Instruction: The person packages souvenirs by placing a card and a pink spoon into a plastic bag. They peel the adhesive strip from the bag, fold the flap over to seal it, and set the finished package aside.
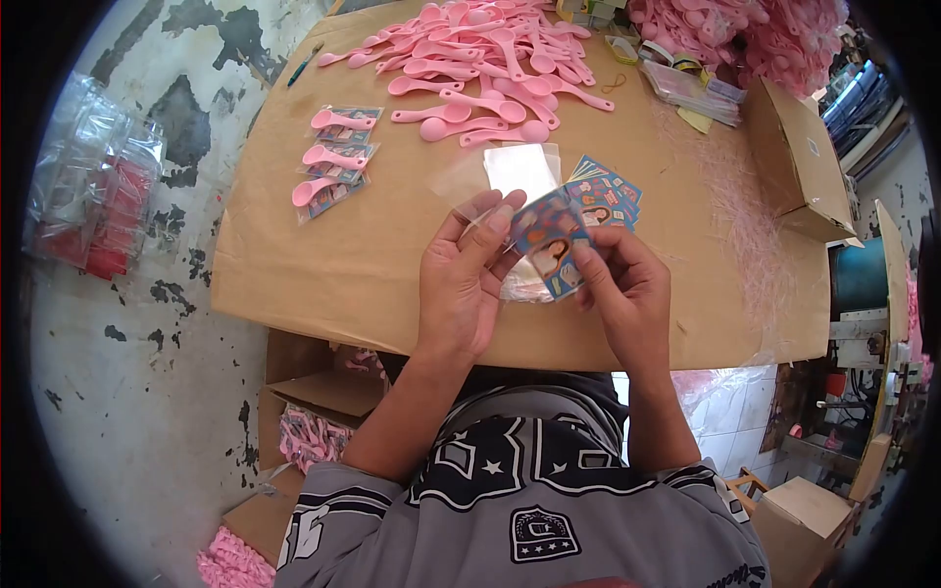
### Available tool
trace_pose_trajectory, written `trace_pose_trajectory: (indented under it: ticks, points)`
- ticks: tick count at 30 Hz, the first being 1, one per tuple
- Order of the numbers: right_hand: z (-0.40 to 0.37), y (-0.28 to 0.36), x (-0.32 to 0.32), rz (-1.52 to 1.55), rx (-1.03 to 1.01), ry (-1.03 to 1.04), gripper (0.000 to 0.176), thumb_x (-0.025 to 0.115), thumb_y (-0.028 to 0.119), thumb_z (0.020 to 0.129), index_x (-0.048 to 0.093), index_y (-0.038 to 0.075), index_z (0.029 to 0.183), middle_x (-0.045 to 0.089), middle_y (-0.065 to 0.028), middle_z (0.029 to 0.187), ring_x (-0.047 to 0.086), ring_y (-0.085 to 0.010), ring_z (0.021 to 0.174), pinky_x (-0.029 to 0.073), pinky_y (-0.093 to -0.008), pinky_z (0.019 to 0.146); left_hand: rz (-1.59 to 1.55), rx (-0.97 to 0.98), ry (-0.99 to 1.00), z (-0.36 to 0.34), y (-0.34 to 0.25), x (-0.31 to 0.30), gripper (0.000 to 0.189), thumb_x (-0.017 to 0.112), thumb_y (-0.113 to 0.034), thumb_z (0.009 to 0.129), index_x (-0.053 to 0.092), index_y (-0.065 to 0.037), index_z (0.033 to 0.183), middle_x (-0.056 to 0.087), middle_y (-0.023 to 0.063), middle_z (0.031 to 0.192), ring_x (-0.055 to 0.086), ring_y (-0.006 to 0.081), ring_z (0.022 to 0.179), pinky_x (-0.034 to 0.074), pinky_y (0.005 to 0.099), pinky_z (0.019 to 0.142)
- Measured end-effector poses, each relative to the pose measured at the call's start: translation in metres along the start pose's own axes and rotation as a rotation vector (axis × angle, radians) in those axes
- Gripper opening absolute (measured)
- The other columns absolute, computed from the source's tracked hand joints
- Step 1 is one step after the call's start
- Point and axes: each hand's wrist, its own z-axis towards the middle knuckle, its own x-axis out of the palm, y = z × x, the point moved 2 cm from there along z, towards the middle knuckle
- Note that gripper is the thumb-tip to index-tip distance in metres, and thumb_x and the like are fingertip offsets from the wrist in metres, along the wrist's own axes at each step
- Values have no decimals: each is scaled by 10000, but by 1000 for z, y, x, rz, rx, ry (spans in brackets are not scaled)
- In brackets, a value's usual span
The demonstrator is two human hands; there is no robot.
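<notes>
My right hand (627, 284) pinches a blue printed card (551, 245) with a picture of a person on it, thumb on its face. Close on the other side, my left hand (461, 274) has thumb and fingers closed on a clear plastic bag (477, 227), which overlaps the card's left edge. Beneath and behind my hands lies a stack of clear plastic bags (522, 167). Fanned blue cards (610, 191) rest on the table just beyond my right hand.
A big heap of pink spoons (480, 59) covers the table's (343, 284) far side. At left, pink spoons (333, 157) lie on packed cards in a row. An open carton (799, 157) stands at right, near bagged pink spoons (740, 44) and packs of plastic bags (691, 93).
</notes>
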Motion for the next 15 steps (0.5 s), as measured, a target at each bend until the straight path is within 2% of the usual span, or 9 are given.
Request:
trace_pose_trajectory:
  ticks: [2, 5, 8, 11, 15]
  points:
    - [1, 4, -5, -37, 51, 54, 175, 714, 104, 1026, 728, -30, 1137, 678, 9, 799, 598, -39, 664, 461, -203, 598, 28, -7, 28, 0, 1, 2, 352, 697, -92, 1022, 568, -20, 1342, 689, 171, 1318, 700, 215, 1165, 588, 371, 1021]
    - [9, -2, -14, 23, 7, 73, 215, 719, 83, 1017, 695, -28, 1200, 695, -12, 866, 619, -53, 695, 491, -212, 626, 44, -35, 60, 1, 5, 4, 346, 703, -73, 1015, 564, 4, 1323, 721, 172, 1253, 715, 206, 1132, 604, 364, 992]
    - [12, 0, -7, 198, -4, -46, 235, 724, 66, 1010, 654, -15, 1220, 700, -30, 945, 643, -67, 767, 525, -224, 684, 28, -33, 63, 3, 8, 7, 356, 712, -62, 1008, 563, 17, 1323, 744, 159, 1205, 726, 198, 1108, 609, 362, 979]
    - [13, -6, -9, 222, 25, -25, 224, 722, 50, 1007, 623, 3, 1202, 693, -40, 1012, 662, -80, 860, 547, -235, 754, 16, -38, 72, 5, 16, 10, 396, 714, -61, 1007, 563, 15, 1365, 747, 135, 1205, 724, 183, 1104, 602, 366, 991]
    - [18, -10, 0, 233, -81, -96, 176, 718, 70, 1016, 630, 11, 1156, 693, -36, 1015, 668, -80, 903, 546, -234, 787, -50, -85, 141, -2, 26, 22, 469, 715, -60, 1007, 548, 4, 1441, 745, 103, 1226, 712, 158, 1115, 572, 350, 1018]
